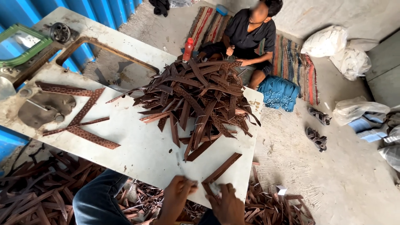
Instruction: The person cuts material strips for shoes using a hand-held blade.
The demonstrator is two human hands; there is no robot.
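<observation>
1. Bottom centre: the left hand (177,192) is curled narrow at the white table (141,150) edge; what it pinches, I can't tell.
2. The right hand (228,204) grips a brown leather strip (221,168), long and flat, angling up-right.
3. Mid-frame above, a heap of brown strips (200,98) sits piled.

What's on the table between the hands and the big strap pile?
In the head view, one loose brown strap runs from the right hand toward the pile. In front of the left hand, the white table is bare.
</observation>
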